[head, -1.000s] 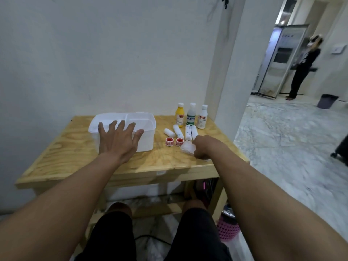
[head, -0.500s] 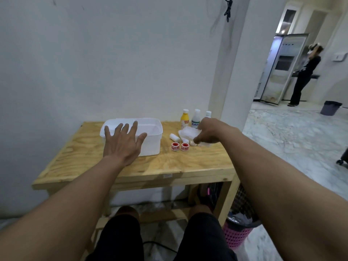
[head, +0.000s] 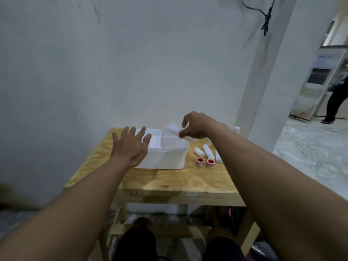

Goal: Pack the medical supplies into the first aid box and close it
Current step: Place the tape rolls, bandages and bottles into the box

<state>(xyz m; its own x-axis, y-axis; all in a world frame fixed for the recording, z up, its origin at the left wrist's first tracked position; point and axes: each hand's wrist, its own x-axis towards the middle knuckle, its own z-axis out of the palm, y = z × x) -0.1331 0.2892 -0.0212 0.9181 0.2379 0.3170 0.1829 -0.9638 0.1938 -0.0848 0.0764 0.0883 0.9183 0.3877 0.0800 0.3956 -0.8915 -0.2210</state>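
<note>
The white first aid box [head: 169,157] stands open on the wooden table [head: 169,182], with dividers inside. My left hand [head: 130,146] rests flat against its left side, fingers spread over the rim. My right hand [head: 197,127] hovers over the box's back right corner, and thumb and forefinger pinch a blurred white gauze packet [head: 171,128]. Right of the box lie white bandage rolls [head: 208,151] and two red tape rolls [head: 200,162]. My right arm hides most of the bottles; one white cap [head: 237,129] shows.
The table stands against a white wall, with a pillar [head: 267,91] at its right. A pink basket [head: 263,249] sits under the table's right end. A person [head: 337,98] stands by a fridge far off in the room to the right.
My right hand has lifted the white packet from the table's right front and carried it left, over the box. The left hand has stayed on the box. The camera has tilted up.
</note>
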